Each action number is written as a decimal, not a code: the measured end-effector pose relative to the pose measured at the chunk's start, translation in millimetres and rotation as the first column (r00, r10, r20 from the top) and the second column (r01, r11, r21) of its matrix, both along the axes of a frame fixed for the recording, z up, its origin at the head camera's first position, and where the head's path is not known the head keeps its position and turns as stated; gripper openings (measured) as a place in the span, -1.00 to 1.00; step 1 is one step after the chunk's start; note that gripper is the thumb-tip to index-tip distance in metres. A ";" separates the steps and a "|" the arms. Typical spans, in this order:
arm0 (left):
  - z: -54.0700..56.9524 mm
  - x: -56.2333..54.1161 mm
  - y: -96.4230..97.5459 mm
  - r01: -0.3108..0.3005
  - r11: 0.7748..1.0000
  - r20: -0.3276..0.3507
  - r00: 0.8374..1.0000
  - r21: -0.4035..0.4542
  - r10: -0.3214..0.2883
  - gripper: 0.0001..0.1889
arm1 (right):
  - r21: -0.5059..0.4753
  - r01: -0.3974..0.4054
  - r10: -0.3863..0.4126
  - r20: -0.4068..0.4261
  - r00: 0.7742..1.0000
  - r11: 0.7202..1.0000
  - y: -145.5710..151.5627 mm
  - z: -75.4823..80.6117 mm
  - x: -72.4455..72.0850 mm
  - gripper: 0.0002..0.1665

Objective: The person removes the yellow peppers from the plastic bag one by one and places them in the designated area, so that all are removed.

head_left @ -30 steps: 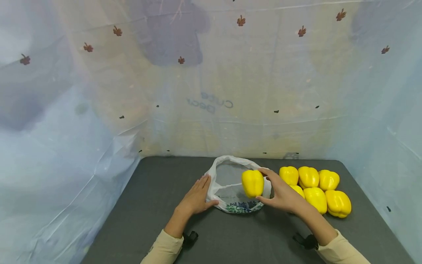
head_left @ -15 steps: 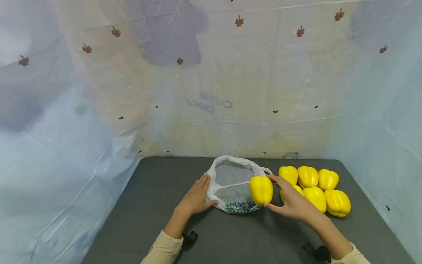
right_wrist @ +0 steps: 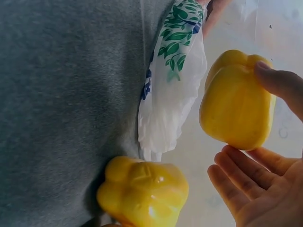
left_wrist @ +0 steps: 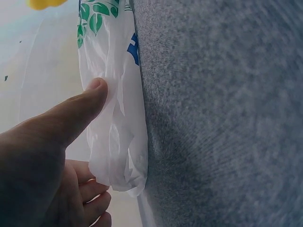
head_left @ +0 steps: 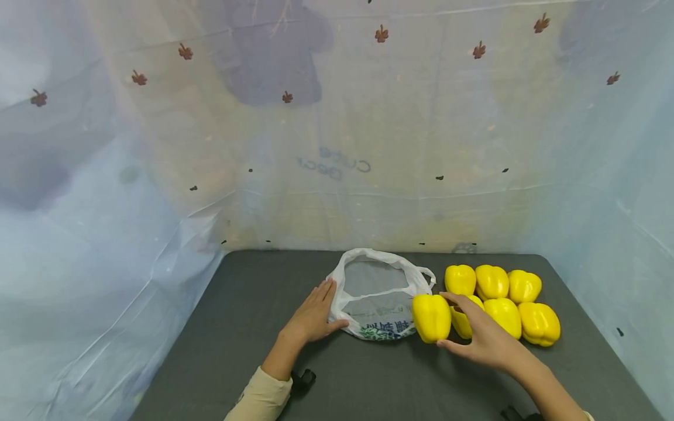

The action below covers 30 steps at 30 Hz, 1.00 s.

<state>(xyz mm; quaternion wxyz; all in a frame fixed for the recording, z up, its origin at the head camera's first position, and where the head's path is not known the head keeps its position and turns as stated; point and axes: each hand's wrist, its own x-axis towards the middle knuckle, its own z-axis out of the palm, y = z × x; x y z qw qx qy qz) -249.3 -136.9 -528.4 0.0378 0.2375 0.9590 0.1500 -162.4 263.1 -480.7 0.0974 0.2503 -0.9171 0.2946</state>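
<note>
A white plastic bag [head_left: 418,283] with green leaves and blue lettering lies with its mouth spread wide. At its left side rests my left hand [head_left: 310,316], fingers straight; the left wrist view has the thumb [left_wrist: 92,97] against the thin bag wall [left_wrist: 118,104]. My right hand [head_left: 489,339] holds a yellow bell pepper [head_left: 430,318] between thumb and fingertips, at the bag's front right edge. The right wrist view places this bell pepper [right_wrist: 236,101] apart from the bag [right_wrist: 173,113], with the fingers under one side and the thumb on the other.
Several more yellow bell peppers [head_left: 504,317] stand in two rows on the dark grey table [head_left: 247,292], right of the bag. One bell pepper [right_wrist: 144,189] is close to the bag's end in the right wrist view. A pale printed sheet [head_left: 337,216] hangs around the table.
My right hand has drawn the bell pepper from over the bag's mouth to the right and toward me, past the front right edge. The left hand and bag stay put.
</note>
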 end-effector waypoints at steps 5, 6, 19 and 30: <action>-2.2 -0.1 -0.1 0.010 1.000 -0.010 1.000 -0.001 -0.010 0.09 | -0.011 -0.001 0.001 -0.042 0.999 1.000 7.4 -5.5 7.6 0.13; -1.6 0.2 0.0 0.011 1.000 -0.011 1.000 0.008 -0.011 0.09 | -0.012 0.000 0.000 -0.054 0.999 1.000 8.9 -6.4 9.3 0.13; 0.9 0.8 0.1 -0.005 1.000 0.003 1.000 -0.007 0.005 0.10 | -0.035 0.002 -0.004 -0.062 0.998 0.999 34.2 -16.5 28.1 0.17; 1.5 0.8 -0.1 -0.010 1.000 0.003 1.000 0.007 0.010 0.10 | -0.044 0.029 -0.028 0.012 1.000 0.999 53.3 -24.4 43.7 0.14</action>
